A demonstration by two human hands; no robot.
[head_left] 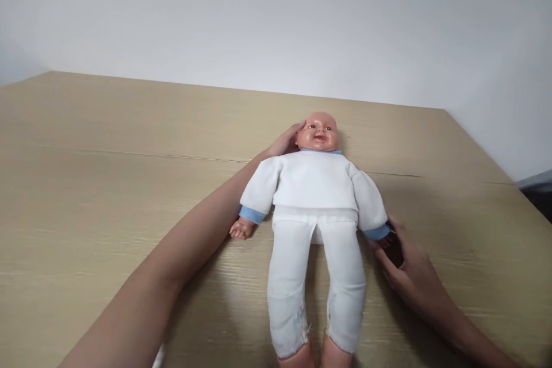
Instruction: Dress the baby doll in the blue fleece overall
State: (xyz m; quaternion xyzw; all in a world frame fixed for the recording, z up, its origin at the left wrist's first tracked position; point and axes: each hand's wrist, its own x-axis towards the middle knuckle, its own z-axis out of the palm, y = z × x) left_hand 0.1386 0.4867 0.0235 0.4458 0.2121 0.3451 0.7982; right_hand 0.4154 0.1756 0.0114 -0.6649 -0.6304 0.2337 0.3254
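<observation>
A baby doll point(317, 181) lies face up on the wooden table, dressed in a white top with blue collar and cuffs and white trousers with frayed hems. My left hand point(288, 141) is at the side of the doll's head, its fingers mostly hidden behind the head. At the doll's other side, my right hand point(405, 259) curves around the blue cuff point(378, 233), thumb and fingers on either side of the sleeve end. The doll's small hand there is partly in shadow. Its feet run out of the bottom of the view.
The table point(107, 195) has a light wood grain with a seam running across it. Its far edge meets a pale wall point(276, 17). A dark object point(539, 190) shows beyond the table's right edge. Something small and white point(158, 356) peeks out beside my left forearm.
</observation>
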